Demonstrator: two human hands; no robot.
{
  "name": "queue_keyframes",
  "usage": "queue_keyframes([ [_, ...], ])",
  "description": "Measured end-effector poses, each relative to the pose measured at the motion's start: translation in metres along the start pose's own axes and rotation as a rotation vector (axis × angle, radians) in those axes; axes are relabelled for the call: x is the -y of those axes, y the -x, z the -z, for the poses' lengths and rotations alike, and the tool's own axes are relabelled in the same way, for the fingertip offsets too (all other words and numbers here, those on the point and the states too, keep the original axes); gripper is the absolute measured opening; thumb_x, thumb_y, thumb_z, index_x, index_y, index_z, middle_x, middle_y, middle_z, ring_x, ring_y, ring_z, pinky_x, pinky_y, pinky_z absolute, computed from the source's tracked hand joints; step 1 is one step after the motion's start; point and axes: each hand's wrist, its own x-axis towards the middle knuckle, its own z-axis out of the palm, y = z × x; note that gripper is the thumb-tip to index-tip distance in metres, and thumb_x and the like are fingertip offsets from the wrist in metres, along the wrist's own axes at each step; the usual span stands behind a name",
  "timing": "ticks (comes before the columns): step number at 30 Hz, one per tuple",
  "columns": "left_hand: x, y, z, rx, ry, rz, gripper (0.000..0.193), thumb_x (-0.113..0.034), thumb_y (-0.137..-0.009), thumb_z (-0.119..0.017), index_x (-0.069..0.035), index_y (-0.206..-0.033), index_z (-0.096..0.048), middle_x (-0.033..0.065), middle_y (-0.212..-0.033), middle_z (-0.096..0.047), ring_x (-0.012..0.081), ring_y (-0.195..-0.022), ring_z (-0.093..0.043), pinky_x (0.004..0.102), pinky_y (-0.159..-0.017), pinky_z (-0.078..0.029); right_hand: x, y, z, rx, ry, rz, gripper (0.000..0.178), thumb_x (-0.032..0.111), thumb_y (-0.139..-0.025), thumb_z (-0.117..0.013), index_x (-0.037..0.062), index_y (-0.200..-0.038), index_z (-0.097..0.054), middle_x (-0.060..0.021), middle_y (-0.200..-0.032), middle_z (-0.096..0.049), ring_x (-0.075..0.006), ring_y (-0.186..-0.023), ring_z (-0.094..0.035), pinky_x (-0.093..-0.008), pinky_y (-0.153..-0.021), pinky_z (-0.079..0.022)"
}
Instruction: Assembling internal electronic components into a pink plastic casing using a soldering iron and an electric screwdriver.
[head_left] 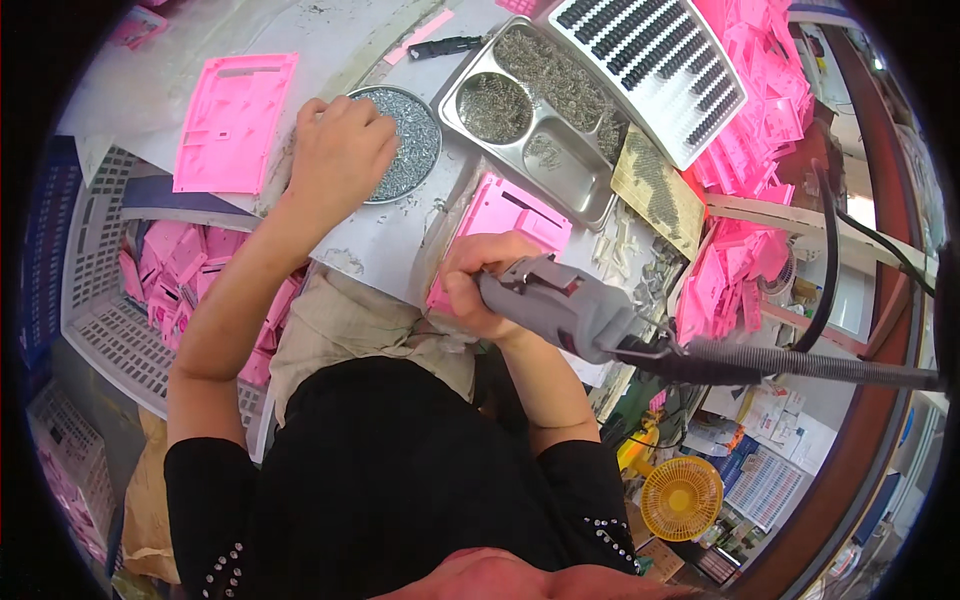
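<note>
My left hand (340, 152) is at the left side of a round dish of small silvery screws (412, 148). Its fingers are curled, and their tips are hidden, so whatever they pinch does not show. In my right hand (482, 282) is a grey electric screwdriver (565, 303), held by its body, with a coiled spring sleeve running off to the right. Its tip is hidden by the hand. Under and beyond that hand lies a pink plastic panel (518, 215) with a dark slot. Another flat pink panel (238, 125) rests to the left of the dish.
A metal compartment tray (590, 187) holds small springs. Beside it are a white rack of black parts (690, 130) and a yellowish card of small dark pieces (657, 195). Pink parts pile up on the right (755, 110) and in a white basket (95, 310) at left.
</note>
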Motion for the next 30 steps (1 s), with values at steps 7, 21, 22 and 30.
queue_keyframes([
  [7,0.006,-0.004,0.006,-0.063,0.022,-0.030,0.006,-0.020,-0.086,-0.071,-0.015,-0.089,-0.071,-0.0017,-0.091,-0.067,0.0192,-0.095,-0.062,0.0476,-0.093,-0.038,0.029,-0.024,0.008,-0.039,-0.347,0.059,0.026,0.011,-0.095,-0.069,0.0003,-0.113,-0.054,-0.0055,-0.065,-0.055,-0.0147,-0.056,-0.053,-0.0327,-0.053,-0.048],
  [21,-0.089,0.066,0.040,0.094,0.693,-0.243,0.018,-0.012,-0.078,-0.079,-0.012,-0.092,-0.068,0.0002,-0.090,-0.067,0.0185,-0.084,-0.062,0.0423,-0.093,-0.038,0.061,-0.006,0.002,-0.100,-0.494,0.170,0.031,0.019,-0.098,-0.070,0.0050,-0.115,-0.047,-0.0027,-0.061,-0.047,-0.0157,-0.053,-0.048,-0.0330,-0.049,-0.046],
  [22,-0.089,0.065,0.041,0.085,0.680,-0.259,0.018,-0.012,-0.077,-0.079,-0.012,-0.091,-0.068,0.0000,-0.090,-0.067,0.0184,-0.083,-0.062,0.0426,-0.093,-0.038,0.061,-0.004,0.001,-0.109,-0.475,0.158,0.031,0.018,-0.098,-0.069,0.0047,-0.115,-0.047,-0.0030,-0.061,-0.047,-0.0157,-0.053,-0.048,-0.0332,-0.050,-0.046],
  [30,-0.088,0.072,0.051,0.102,0.571,-0.316,0.020,-0.011,-0.074,-0.078,-0.012,-0.093,-0.070,-0.0002,-0.097,-0.069,0.0192,-0.089,-0.063,0.0467,-0.099,-0.037,0.061,0.004,-0.004,-0.108,-0.443,0.158,0.029,0.017,-0.098,-0.069,0.0035,-0.114,-0.049,-0.0045,-0.062,-0.051,-0.0151,-0.053,-0.048,-0.0342,-0.053,-0.047],
])
